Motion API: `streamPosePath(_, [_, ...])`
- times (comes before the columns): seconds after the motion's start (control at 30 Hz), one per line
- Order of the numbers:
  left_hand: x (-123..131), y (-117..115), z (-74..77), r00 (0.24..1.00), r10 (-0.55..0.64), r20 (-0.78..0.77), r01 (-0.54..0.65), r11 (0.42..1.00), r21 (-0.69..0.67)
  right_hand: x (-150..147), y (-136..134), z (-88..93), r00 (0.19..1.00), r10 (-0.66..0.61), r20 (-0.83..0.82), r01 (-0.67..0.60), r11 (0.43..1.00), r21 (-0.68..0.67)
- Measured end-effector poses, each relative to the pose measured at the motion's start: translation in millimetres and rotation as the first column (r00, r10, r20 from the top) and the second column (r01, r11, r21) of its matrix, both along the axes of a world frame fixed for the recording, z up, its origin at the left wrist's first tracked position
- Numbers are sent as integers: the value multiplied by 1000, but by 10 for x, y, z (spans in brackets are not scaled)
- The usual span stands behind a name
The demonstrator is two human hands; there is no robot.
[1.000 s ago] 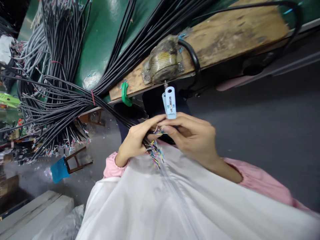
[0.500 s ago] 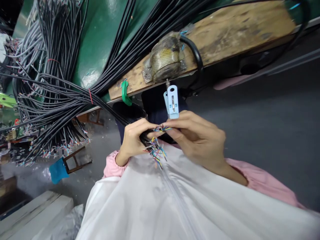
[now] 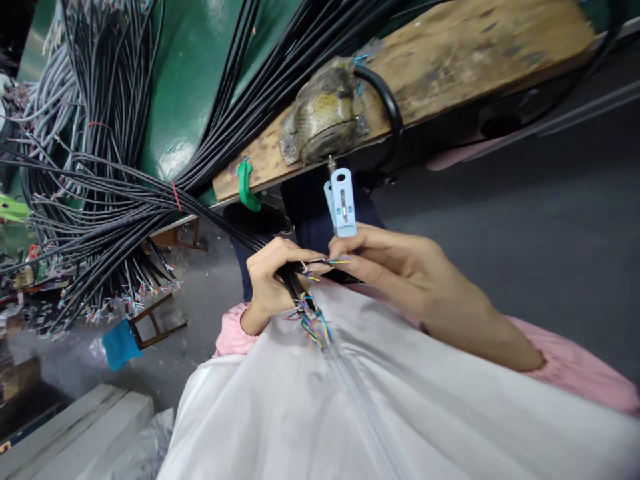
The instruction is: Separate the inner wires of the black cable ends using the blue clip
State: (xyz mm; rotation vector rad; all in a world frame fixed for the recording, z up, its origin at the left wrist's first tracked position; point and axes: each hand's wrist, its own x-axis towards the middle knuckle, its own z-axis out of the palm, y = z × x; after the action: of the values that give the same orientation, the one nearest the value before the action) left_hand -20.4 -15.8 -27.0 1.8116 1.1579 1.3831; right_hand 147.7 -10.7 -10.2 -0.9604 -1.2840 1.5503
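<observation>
My left hand [image 3: 273,273] is closed round the end of a bundle of black cables [image 3: 291,280]. Stripped, many-coloured wire ends [image 3: 315,323] fan out below it, over my white apron [image 3: 280,413]. One cable's thin wires [image 3: 327,261] stick out to the right between both hands. My right hand [image 3: 400,270] pinches these wires between thumb and forefinger. Just above its fingertips, a light blue clothes peg [image 3: 343,203] hangs from the metal shaft of a tape-wrapped motor [image 3: 327,117].
The motor is fixed on a wooden board [image 3: 480,60] at the edge of a green table [image 3: 185,80]. A green clamp-like piece [image 3: 247,187] grips the board. Large heaps of black cables [image 3: 117,87] lie at left. A blue stool [image 3: 121,343] stands on the floor.
My right hand has shifted slightly and its fingers are now more drawn out along the wires. The loose wire ends under my left hand hang a little lower. The view has tilted slightly.
</observation>
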Motion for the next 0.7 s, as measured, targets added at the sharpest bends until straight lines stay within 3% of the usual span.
streamPosePath(0.1, [-20,2,45,998,23,-64,-25,999,-31,-54,-21,-33,998,-29,-59,25,998,-61])
streamPosePath(0.17, [-23,11,65,996,28,-80,-29,1000,-10,-95,-48,-79,989,-141,-43,144,987,66])
streamPosePath(0.27, [-13,26,76,996,33,-85,-31,999,24,-152,-81,-140,952,-306,7,287,902,322])
streamPosePath(0.37, [-4,30,84,997,10,-81,-11,1000,-7,-196,-95,-163,905,-422,55,343,800,492])
streamPosePath(0.43, [-4,27,93,998,-11,-65,9,1000,-23,-212,-95,-160,878,-470,88,356,765,537])
streamPosePath(0.53, [-7,20,102,999,-16,-52,15,1000,-26,-213,-82,-153,857,-495,142,351,763,542])
streamPosePath(0.7, [-8,12,88,997,17,-69,-19,999,-30,-195,-41,-170,895,-431,113,338,822,458])
